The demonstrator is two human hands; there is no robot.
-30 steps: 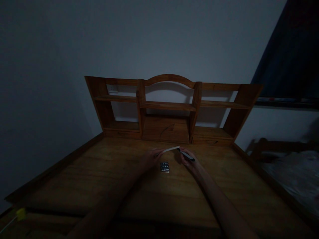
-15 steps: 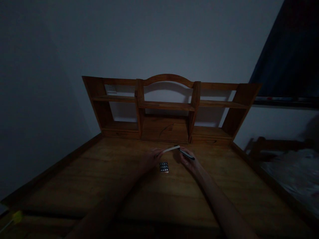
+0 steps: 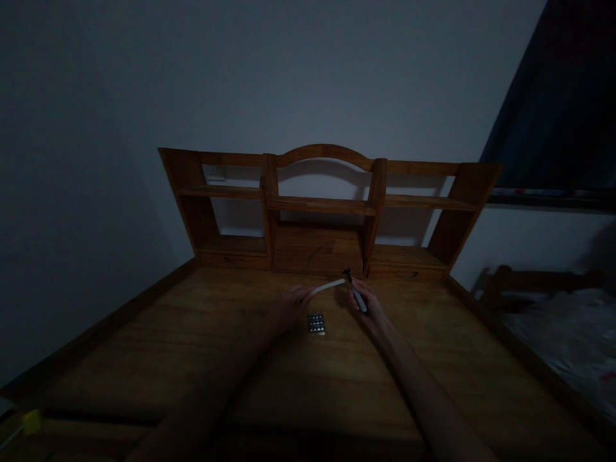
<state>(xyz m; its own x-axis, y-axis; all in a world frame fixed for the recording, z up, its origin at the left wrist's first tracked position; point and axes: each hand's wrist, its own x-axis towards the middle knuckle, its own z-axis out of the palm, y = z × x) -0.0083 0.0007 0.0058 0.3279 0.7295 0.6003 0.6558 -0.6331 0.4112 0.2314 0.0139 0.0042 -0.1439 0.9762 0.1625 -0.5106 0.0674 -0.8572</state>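
My left hand (image 3: 290, 304) is closed on one end of a slim, slightly curved white stick (image 3: 329, 285), whose free end points right; its exact kind is unclear in the dim light. Wrapped round the handle of a grey-and-black razor (image 3: 358, 299) is my right hand (image 3: 368, 307). The razor's small dark T-shaped head points up and away, close to the free tip of the stick; I cannot tell whether they touch. Between and below both hands, a small dark packet (image 3: 316, 324) with rows of pale marks lies flat on the wooden desk (image 3: 308, 378).
A wooden shelf unit (image 3: 322, 204) spans the back of the desk against the wall. Raised edges border the desk's sides. A yellow object (image 3: 32, 421) sits at the lower left corner. Right of the desk are a wooden headboard (image 3: 543, 279) and a pale plastic-like heap (image 3: 572, 327).
My right hand has turned the razor more upright, its head swinging up and off the stick's tip. The left hand and the stick have barely moved. The packet lies where it was.
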